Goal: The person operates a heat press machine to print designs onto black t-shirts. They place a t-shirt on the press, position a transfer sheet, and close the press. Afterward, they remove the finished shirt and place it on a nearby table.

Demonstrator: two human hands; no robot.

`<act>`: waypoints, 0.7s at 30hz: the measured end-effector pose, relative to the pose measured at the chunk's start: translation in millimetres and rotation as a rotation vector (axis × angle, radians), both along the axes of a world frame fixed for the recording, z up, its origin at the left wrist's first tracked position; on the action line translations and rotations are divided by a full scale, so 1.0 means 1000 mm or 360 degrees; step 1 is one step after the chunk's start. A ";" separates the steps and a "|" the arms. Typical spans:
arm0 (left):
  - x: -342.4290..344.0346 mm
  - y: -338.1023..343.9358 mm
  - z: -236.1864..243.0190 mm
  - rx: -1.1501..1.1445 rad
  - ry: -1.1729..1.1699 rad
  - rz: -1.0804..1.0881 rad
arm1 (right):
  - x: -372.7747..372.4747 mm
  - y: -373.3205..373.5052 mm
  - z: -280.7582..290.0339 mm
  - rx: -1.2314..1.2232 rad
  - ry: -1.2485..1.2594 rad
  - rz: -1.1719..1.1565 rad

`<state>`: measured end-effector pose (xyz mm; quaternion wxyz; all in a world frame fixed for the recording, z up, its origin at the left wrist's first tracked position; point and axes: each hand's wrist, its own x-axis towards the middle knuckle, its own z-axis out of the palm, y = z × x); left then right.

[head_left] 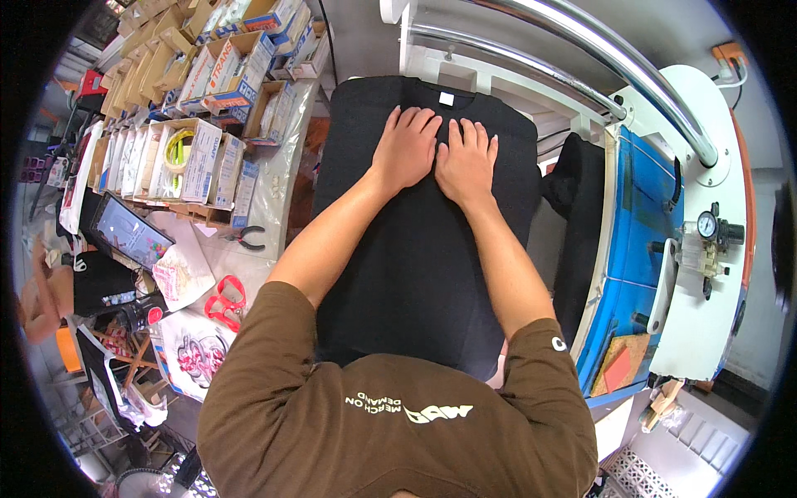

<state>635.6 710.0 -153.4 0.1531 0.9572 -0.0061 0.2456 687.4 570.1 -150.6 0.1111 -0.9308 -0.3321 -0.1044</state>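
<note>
A black T-shirt (398, 274) lies spread over a broad flat support in front of me, its collar at the far end. A small white label (447, 99) shows just inside the collar. My left hand (404, 149) rests flat on the cloth a little below the collar, fingers stretched forward. Close beside it, my right hand (466, 162) also lies palm down on the shirt, fingers slightly spread. Neither hand holds anything. Black fabric (577, 199) hangs off to the right of the support; I cannot tell whether it belongs to this shirt.
Chrome rails (573, 33) cross the back right. A blue machine section (635, 224) and a pressure gauge (706, 224) stand at right. On the left table are cardboard boxes (199, 162), pliers (246, 239), red-handled scissors (226, 303) and a screen (131, 232). Another person's arm (46, 295) shows far left.
</note>
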 end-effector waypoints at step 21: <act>-0.049 0.174 -0.058 -0.2739 0.0898 0.0864 | 0.099 -0.149 -0.025 0.1736 0.2028 -0.1135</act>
